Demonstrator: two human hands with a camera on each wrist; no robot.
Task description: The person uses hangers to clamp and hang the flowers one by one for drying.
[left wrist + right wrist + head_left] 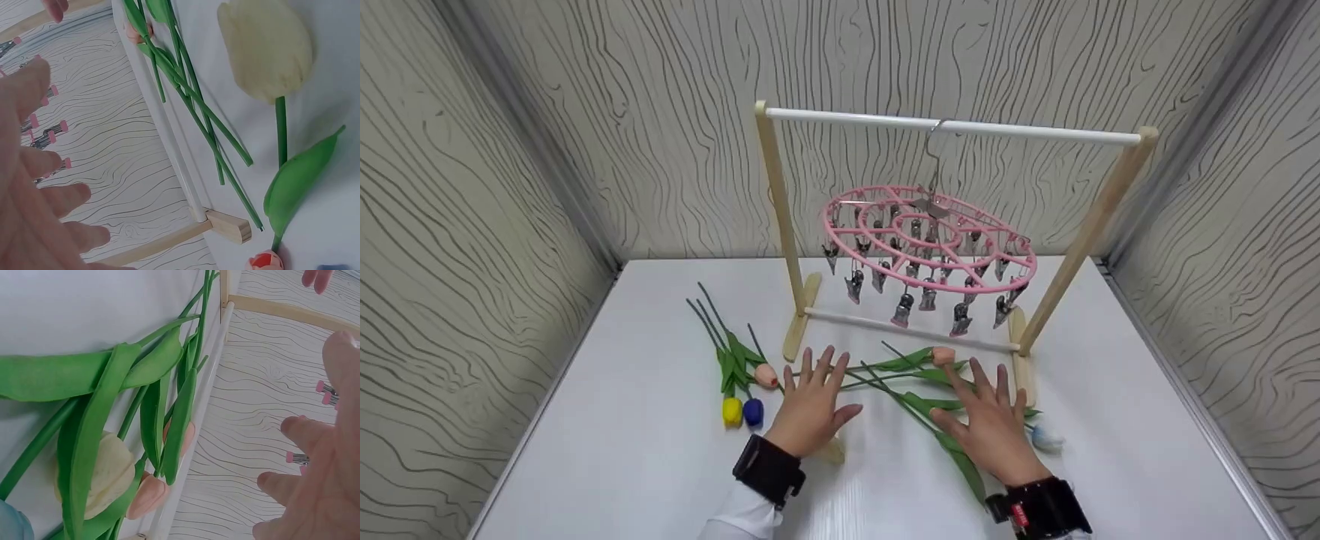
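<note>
Both hands are held out over artificial tulips, fingers spread and holding nothing. My left hand (808,411) is above the tabletop, between a peach tulip (766,376) and a cluster of crossed stems (864,379). Beneath it, a cream tulip (270,50) lies partly hidden in the head view. My right hand (992,435) hovers over green leaves (960,450), with a pale blue tulip (1046,439) beside it and another peach tulip (943,356) just past its fingertips. The right wrist view also shows a cream tulip (107,475) under the leaves.
A wooden rack (778,202) with a white top bar (870,120) stands behind the hands. From the bar hangs a tilted pink round clip hanger (877,264) with several metal clips (902,309). To the left lie a yellow tulip (732,412) and a blue tulip (753,412).
</note>
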